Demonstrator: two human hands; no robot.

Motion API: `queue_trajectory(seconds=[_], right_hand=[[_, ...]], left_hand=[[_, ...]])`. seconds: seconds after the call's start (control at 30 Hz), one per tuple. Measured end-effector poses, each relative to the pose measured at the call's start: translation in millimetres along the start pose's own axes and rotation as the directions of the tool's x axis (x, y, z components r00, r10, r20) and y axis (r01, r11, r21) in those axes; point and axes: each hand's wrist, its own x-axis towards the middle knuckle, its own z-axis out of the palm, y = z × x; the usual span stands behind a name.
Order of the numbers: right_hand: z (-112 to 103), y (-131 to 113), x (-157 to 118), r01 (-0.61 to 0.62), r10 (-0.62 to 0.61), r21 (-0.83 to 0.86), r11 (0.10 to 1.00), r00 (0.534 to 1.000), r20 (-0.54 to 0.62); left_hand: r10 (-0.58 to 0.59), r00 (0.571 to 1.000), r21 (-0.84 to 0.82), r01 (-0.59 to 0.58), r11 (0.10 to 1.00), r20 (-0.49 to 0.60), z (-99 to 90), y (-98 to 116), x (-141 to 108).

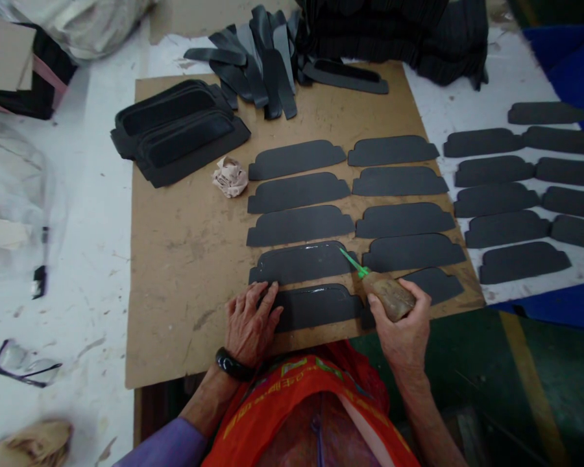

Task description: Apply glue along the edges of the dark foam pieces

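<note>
My right hand (403,318) is wrapped round a brownish glue bottle (388,296) with a thin green nozzle. The nozzle tip touches or hovers just over the upper right edge of a dark grey cut piece (302,263); I cannot tell which. A shiny wet line runs along that piece's upper edge. Another shiny line shows on the nearest dark piece (316,307). My left hand (253,318) lies with fingers stretched out at the left ends of these two pieces, fingertips pressing on them. A black bracelet (234,364) circles the left wrist.
Several similar flat pieces (394,181) lie in rows on the brown board (185,279) and the white table to the right. Stacked black pieces (180,130), a crumpled tissue (230,177) and loose dark strips (267,58) lie farther back. Glasses (19,364) rest at left.
</note>
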Motion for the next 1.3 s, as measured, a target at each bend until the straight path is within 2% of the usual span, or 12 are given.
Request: queue_trajectory(seconds=[0.57,0.9,1.1,1.23,1.3], right_hand=[[-2.7,2.5,-5.0,0.010,-0.010,0.004,1.000,1.000,-0.014],[-7.1,7.8,-9.5,-0.033,0.033,0.008,0.999,0.999,-0.015],[-4.4,4.5,0.8,-0.175,0.173,0.091,0.980,0.984,0.030],[5.4,1.6,12.7,-0.248,0.242,0.158,0.956,0.968,0.061],[10.5,-0.1,16.4,-0.312,0.295,0.243,0.918,0.950,0.104]], left_hand=[[0.001,1.000,-0.010,-0.001,1.000,-0.002,-0.5,0.0,0.7],[0.008,1.000,0.006,-0.008,1.000,-0.001,-0.9,0.4,0.7],[0.012,1.000,0.017,-0.012,1.000,-0.003,0.3,-0.2,0.7],[0.012,1.000,0.016,-0.012,1.000,-0.002,-0.2,-0.5,1.2],[0.011,1.000,0.015,-0.011,1.000,0.000,-0.7,-0.8,1.3]])
